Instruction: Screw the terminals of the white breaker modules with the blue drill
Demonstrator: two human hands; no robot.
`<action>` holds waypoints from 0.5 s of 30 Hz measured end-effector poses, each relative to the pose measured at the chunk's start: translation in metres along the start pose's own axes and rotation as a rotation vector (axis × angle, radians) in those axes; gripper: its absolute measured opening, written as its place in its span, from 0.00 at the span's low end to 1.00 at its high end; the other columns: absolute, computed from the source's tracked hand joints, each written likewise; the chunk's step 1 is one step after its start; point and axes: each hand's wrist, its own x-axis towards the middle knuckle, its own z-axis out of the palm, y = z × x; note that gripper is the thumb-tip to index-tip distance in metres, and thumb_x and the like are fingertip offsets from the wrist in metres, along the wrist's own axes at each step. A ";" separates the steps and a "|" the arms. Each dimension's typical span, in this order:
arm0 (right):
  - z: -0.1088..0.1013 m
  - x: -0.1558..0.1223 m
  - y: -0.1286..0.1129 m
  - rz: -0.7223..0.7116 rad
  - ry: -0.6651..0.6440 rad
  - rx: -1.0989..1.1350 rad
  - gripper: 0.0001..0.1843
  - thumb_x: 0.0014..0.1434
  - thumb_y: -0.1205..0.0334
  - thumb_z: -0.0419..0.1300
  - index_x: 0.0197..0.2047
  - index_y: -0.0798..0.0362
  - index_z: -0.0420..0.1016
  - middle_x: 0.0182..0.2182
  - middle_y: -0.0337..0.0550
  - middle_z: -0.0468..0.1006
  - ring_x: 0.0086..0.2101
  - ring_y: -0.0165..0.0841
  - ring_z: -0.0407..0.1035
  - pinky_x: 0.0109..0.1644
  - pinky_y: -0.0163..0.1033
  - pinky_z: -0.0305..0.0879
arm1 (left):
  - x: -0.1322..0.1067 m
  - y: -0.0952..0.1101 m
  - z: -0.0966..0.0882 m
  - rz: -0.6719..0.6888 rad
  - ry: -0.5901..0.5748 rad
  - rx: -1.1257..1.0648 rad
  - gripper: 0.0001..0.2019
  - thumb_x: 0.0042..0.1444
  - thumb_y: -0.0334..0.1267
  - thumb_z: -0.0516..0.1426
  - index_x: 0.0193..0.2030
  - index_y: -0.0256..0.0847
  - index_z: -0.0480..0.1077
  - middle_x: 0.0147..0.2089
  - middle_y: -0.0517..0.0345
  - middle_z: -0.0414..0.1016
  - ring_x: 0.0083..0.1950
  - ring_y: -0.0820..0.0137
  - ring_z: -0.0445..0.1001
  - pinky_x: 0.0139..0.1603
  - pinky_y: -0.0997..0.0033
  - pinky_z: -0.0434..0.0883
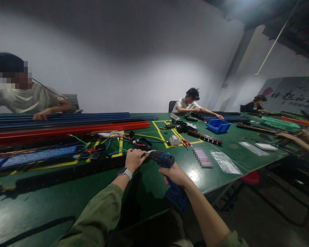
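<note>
"So, which step do we have in hand?"

"We'd judge it a fastening step: our right hand [174, 175] is wrapped around the handle of the blue power driver [162, 157], whose tip points in toward our left hand [135, 160]."

"And what is that left hand doing?"

"Its fingers are bent in by the right end of the long black strip [74, 174], close beside the tip. Whether they pinch a small part, the strip or both, we cannot tell; the spot is too small to make out."

"Where does the strip lie?"

"Along our left on the green surface [150, 192], with the loose wires [110, 145] just beyond it."

"Then what does the next move call for?"

"Probably a steady left hand, and the tip lined up with whatever is being fastened before we run the driver. We'd watch our fingertips, since they sit so near it."

"And the white terminal block [174, 140]?"

"It stands beyond our hands, apart from both, so it seems to have no part in this step."
</note>
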 end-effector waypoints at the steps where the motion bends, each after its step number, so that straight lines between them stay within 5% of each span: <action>1: 0.000 0.000 0.000 0.002 -0.002 -0.006 0.17 0.55 0.63 0.59 0.49 0.55 0.70 0.15 0.30 0.66 0.15 0.28 0.64 0.19 0.29 0.56 | 0.000 0.000 0.000 0.001 0.001 0.001 0.17 0.64 0.53 0.52 0.45 0.51 0.79 0.40 0.51 0.81 0.44 0.60 0.73 0.52 0.54 0.54; 15: 0.000 0.001 0.001 -0.004 0.008 -0.001 0.15 0.54 0.63 0.59 0.46 0.55 0.71 0.16 0.30 0.68 0.15 0.28 0.64 0.19 0.30 0.56 | 0.001 0.000 -0.001 -0.007 -0.011 0.005 0.17 0.63 0.53 0.52 0.45 0.52 0.79 0.40 0.52 0.81 0.43 0.60 0.73 0.51 0.55 0.55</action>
